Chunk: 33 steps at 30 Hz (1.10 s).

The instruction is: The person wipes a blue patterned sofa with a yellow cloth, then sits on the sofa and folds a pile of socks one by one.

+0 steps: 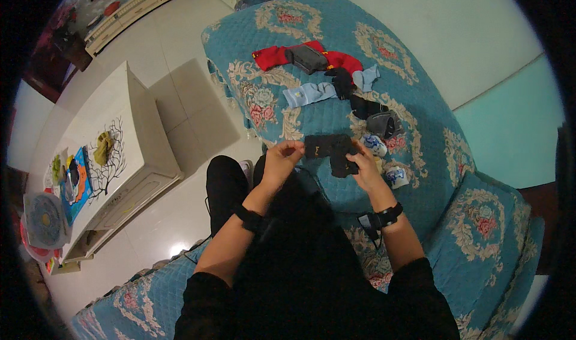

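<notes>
Just above my lap, my left hand (286, 156) pinches the left end of a pair of black socks (335, 151) with small yellow marks. At their right side my right hand (365, 164) grips them, thumb on top. Rolled white socks with blue patterns (397, 177) lie just right of my right hand, another such roll (375, 145) above it. Farther off on the sofa cover are red socks (272, 57), a grey sock bundle (308, 58), light blue socks (309, 94), black socks (342, 82) and a dark grey bundle (384, 124).
The quilted blue floral sofa cover (324, 29) spreads before me and to the right, with a matching cushion (481, 223). At left stands a white coffee table (135, 146) bearing a yellow-green cloth item (104, 148), a colourful packet (78, 182) and a clear plastic container (45, 221).
</notes>
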Each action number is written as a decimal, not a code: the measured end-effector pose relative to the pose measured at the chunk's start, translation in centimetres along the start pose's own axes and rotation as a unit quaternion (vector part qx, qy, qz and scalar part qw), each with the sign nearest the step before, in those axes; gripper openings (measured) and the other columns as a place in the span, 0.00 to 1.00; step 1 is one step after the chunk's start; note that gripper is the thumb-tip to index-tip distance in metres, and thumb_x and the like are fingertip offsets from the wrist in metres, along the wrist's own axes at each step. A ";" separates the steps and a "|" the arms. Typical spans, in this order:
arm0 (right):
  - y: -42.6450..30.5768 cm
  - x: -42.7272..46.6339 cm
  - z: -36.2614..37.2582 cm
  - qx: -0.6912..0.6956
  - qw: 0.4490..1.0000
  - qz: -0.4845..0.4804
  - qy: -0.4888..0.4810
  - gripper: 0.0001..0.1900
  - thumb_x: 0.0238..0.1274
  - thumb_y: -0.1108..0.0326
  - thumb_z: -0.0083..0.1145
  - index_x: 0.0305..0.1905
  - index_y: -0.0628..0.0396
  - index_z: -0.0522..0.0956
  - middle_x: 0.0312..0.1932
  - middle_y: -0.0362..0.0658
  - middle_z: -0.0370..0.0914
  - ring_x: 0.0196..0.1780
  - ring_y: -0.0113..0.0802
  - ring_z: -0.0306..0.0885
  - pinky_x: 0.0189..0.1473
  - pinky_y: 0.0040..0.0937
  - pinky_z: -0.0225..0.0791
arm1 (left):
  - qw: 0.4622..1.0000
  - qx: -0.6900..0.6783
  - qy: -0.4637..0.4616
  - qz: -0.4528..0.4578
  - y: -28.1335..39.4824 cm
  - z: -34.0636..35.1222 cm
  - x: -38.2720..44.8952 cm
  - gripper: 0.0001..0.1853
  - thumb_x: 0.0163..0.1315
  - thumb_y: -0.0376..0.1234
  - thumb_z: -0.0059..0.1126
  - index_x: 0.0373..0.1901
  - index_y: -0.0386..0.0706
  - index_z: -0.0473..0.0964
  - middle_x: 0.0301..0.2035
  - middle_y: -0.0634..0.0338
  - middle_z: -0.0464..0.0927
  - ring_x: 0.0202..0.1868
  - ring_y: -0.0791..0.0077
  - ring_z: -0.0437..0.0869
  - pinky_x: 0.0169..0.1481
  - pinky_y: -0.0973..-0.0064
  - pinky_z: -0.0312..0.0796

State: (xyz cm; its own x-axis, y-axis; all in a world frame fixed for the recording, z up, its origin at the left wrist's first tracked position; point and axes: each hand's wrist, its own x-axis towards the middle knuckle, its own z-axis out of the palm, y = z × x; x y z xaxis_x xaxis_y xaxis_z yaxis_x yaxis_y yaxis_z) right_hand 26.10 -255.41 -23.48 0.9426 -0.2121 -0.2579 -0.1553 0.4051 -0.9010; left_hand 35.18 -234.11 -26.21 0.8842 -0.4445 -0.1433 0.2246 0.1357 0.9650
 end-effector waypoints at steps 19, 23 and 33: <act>-1.0 -0.9 1.4 -0.047 0.998 -0.014 -0.043 0.19 0.50 0.72 0.49 0.50 0.59 0.71 0.43 0.41 0.74 0.45 0.31 0.73 0.49 0.28 0.67 | 0.978 -0.060 -0.201 0.005 3.1 -0.2 -2.3 0.04 0.54 0.23 0.49 0.28 0.41 0.70 0.27 0.69 0.70 0.27 0.85 0.67 0.32 0.84 0.62; -0.5 -0.8 1.1 0.051 0.997 0.045 -0.048 0.15 0.55 0.70 0.48 0.49 0.56 0.72 0.45 0.42 0.74 0.46 0.33 0.74 0.47 0.30 0.69 | 0.984 -0.024 -0.171 -0.052 3.4 -0.1 -2.4 0.07 0.58 0.24 0.48 0.36 0.40 0.74 0.24 0.70 0.70 0.25 0.85 0.67 0.30 0.85 0.61; -0.9 0.0 2.5 0.129 0.984 0.041 -0.115 0.14 0.62 0.67 0.46 0.52 0.53 0.69 0.45 0.41 0.73 0.44 0.31 0.74 0.42 0.28 0.71 | 0.988 0.010 -0.153 0.010 1.8 0.0 -2.0 0.13 0.56 0.26 0.58 0.45 0.35 0.73 0.34 0.69 0.77 0.35 0.84 0.74 0.41 0.83 0.68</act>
State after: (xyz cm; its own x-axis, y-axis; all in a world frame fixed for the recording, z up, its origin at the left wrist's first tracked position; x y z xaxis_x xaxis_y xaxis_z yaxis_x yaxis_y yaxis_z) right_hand 26.99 -253.53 -21.76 0.9765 0.0263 -0.2141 -0.1822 0.6314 -0.7537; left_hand 33.81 -232.97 -24.24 0.7225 -0.6893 -0.0535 0.1975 0.1316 0.9714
